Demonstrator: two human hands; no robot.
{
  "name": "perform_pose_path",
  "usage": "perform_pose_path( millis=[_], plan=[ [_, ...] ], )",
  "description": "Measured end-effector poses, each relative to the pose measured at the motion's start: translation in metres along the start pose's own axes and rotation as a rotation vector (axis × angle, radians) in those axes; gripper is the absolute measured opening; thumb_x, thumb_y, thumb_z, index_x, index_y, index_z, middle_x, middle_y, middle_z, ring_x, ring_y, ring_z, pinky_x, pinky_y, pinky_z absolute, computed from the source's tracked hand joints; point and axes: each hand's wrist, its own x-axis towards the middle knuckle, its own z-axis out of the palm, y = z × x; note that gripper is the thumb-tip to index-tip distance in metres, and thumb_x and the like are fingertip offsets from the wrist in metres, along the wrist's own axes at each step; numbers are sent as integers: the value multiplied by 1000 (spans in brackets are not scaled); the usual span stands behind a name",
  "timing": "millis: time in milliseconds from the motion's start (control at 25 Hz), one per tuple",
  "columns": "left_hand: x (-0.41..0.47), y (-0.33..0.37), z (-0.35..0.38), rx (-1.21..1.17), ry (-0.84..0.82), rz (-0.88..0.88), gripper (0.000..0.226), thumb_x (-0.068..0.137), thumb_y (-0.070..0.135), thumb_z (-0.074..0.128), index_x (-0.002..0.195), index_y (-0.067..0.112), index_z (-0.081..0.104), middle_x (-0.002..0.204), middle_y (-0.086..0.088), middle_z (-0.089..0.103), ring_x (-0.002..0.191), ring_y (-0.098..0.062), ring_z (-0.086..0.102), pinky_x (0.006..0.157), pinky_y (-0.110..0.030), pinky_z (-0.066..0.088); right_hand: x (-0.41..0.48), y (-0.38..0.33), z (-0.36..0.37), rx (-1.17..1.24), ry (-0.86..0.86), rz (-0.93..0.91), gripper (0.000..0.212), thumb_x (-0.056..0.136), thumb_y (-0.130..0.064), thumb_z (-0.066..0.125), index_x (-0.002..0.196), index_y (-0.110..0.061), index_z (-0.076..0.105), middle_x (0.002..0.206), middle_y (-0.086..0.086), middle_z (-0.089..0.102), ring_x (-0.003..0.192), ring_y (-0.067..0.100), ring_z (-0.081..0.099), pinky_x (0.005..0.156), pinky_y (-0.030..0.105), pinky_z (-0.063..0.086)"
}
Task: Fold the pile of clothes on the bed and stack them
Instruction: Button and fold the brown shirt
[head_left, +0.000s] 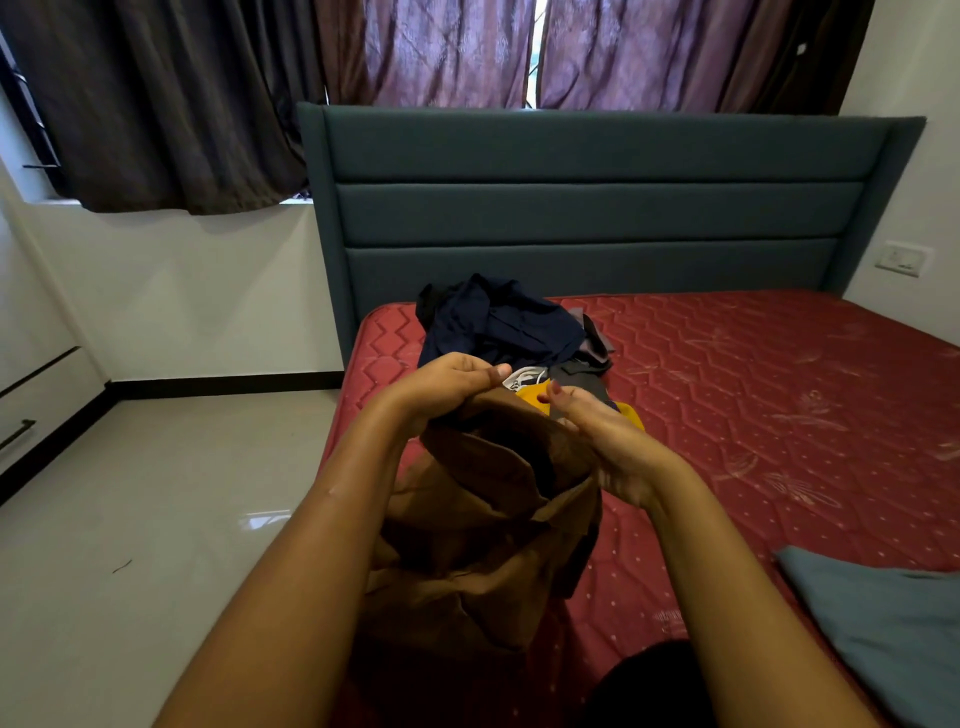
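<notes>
A brown garment (483, 525) hangs crumpled in front of me above the near left part of the red mattress (753, 395). My left hand (447, 384) grips its top edge, fingers curled over the cloth. My right hand (592, 431) holds the same edge from the right, palm turned up; its fingers are partly hidden in the fabric. Behind my hands lies the pile of clothes (498, 322): a dark navy garment on top, grey pieces to the right, a white piece and a yellow one (535, 397) just past my fingers.
A grey-blue cloth (883, 623) lies flat on the mattress at the near right. The teal padded headboard (597, 208) stands at the far end, curtains behind it. Glossy tiled floor (156, 519) runs along the bed's left side, with a drawer unit at the far left.
</notes>
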Motion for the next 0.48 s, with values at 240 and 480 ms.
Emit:
perform_pose_path(
  millis=[240,480],
  plan=[
    [2,0,-8,-108,12,-133,17,94,31,58,84,18,56,61,5,59,53,-8,54,53,-20,46,11,6,-1,-541,5,-190,18,86,-26,70,100,-30,58,88,18,59,80,31,60,72,42,48],
    [0,-4,-10,360,-92,-51,22,84,30,71,103,22,62,84,-1,59,80,-17,55,70,-29,44,28,20,1,-656,355,-441,23,96,-11,50,102,-16,72,96,-4,69,98,14,62,86,32,49]
  ],
)
